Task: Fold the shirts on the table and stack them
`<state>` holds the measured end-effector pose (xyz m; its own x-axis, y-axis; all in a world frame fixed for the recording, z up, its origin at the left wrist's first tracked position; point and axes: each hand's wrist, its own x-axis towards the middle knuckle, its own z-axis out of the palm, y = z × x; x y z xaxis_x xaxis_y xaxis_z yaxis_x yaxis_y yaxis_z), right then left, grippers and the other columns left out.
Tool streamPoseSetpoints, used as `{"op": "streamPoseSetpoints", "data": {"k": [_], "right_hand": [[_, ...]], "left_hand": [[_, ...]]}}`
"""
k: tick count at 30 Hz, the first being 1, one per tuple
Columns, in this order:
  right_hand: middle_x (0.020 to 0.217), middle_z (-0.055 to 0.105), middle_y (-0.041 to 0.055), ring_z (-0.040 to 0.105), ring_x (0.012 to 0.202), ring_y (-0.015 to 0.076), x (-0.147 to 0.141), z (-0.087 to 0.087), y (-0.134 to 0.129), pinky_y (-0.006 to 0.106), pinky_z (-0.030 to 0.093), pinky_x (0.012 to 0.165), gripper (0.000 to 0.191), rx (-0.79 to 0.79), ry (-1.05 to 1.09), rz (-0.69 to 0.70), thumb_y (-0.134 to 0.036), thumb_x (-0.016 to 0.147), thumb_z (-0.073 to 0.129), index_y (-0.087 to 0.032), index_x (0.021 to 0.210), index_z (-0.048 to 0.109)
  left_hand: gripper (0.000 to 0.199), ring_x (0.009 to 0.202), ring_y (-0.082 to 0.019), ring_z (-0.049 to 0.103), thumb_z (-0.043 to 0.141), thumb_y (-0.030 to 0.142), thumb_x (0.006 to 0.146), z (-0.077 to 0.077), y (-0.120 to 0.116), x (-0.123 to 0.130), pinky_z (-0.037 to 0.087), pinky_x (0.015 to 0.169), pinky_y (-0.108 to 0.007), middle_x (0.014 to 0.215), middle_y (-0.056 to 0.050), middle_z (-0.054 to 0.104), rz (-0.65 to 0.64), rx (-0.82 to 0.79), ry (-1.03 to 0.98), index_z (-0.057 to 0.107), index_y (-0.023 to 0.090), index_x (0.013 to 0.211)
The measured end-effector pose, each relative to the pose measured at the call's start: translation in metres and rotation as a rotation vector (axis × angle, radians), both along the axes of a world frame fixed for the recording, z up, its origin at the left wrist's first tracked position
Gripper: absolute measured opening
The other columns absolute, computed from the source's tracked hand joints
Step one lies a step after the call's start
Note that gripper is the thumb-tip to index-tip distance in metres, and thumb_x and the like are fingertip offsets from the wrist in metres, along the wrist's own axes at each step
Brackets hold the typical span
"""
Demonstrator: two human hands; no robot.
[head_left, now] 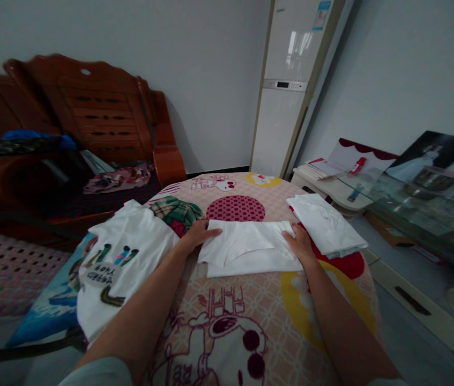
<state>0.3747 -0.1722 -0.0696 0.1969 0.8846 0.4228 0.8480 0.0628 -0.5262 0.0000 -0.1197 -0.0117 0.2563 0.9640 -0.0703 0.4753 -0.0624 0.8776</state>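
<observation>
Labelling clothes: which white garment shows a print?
The loose shirt at left; only it shows lettering. The cloth between left hand and right hand and the folded pile at right show none.

White garment (251, 252), plain and folded into a broad, low rectangle, its long sides running left to right. The piece lies flat on the patterned tablecloth (267, 300), near the middle, and is held at both ends. The far edge is nearly straight and borders a dark pink oval in the print. An upper layer shows a curved edge, arching across the left half; beneath it, another layer projects toward the viewer as a smooth strip. Slight creases mark the right end.
</observation>
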Motion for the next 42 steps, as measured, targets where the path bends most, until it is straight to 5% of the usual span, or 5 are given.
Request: {"op": "streamPoseSetpoints", "data": {"k": [13,27,34,42], "right_hand": [[0.132,0.06,0.0187,0.055,0.123,0.0306,-0.007,0.019,0.001,0.043,0.04,0.106,0.055,-0.156,0.063,-0.044,-0.041,0.084,0.052,-0.011,0.13,0.057],[0.147,0.047,0.0205,0.038,0.14,0.0314,-0.016,0.02,0.009,0.041,0.026,0.116,0.057,-0.339,-0.151,-0.12,-0.043,0.09,0.05,-0.008,0.136,0.05],[0.113,0.065,0.0131,0.059,0.107,0.0278,-0.016,0.03,0.006,0.039,0.043,0.095,0.03,-0.246,-0.134,-0.086,-0.043,0.083,0.054,-0.018,0.099,0.059],[0.081,0.06,0.0026,0.053,0.078,0.0208,-0.015,0.037,0.003,0.034,0.044,0.076,0.025,-0.134,0.07,-0.04,-0.046,0.07,0.059,-0.022,0.076,0.053]], "left_hand": [[0.035,0.081,-0.028,0.068,0.072,0.043,0.058,0.005,0.002,0.007,0.049,0.065,-0.03,0.081,-0.009,0.075,0.063,0.04,0.083,0.073,0.014,0.076],[0.033,0.08,-0.028,0.069,0.071,0.043,0.058,0.004,0.003,0.006,0.051,0.069,-0.032,0.08,-0.008,0.075,0.05,0.088,0.112,0.074,0.015,0.075],[0.036,0.081,-0.028,0.068,0.072,0.045,0.057,0.002,0.003,0.006,0.051,0.068,-0.032,0.08,-0.008,0.075,0.063,0.073,0.094,0.073,0.014,0.075],[0.037,0.082,-0.028,0.068,0.075,0.046,0.055,0.007,-0.001,0.007,0.051,0.067,-0.031,0.079,-0.007,0.075,0.061,0.049,0.053,0.073,0.015,0.074]]}}
